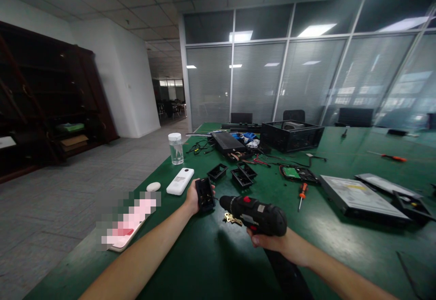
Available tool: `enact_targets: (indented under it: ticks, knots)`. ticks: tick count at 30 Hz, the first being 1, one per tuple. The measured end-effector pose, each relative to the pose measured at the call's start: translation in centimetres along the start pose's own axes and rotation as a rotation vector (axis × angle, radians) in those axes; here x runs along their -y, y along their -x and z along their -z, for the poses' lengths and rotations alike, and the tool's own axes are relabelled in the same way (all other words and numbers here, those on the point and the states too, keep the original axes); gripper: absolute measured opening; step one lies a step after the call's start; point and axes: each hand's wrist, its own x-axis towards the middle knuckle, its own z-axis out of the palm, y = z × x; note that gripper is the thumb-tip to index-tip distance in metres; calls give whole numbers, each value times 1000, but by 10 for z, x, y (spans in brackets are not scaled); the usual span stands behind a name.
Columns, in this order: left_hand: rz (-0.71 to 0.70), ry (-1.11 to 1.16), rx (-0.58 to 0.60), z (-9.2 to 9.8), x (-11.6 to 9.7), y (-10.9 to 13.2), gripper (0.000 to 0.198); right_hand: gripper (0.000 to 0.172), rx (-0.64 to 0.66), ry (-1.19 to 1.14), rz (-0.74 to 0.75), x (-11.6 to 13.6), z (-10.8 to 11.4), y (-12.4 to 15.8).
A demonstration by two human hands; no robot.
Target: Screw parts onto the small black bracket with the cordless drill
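Observation:
My left hand [193,197] grips a small black plastic box [205,194], its open side turned toward me with some brassy bits inside. In my right hand [269,242] is a black cordless drill [257,213], fingers wrapped round its handle. The drill's chuck points left at the box, and its tip is close to the box's right edge; whether they touch I cannot tell. Small brass-coloured metal pieces [233,219] lie on the green table just below the chuck. Beyond my hands sit several similar black plastic frames [242,178].
At left are a white power bank [180,181], a clear jar [176,149], a white oval object [153,186] and a blurred pink phone-like item [131,225]. An orange screwdriver [303,194], metal drive [361,198], black computer case [292,135] and cables lie right and behind.

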Motion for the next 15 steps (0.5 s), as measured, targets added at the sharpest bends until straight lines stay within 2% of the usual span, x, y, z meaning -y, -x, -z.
enact_targets:
  ticks: [15]
  knots:
    - [7,44,-24,-2,-1,1,42,26,4,42,7,-1,1,0]
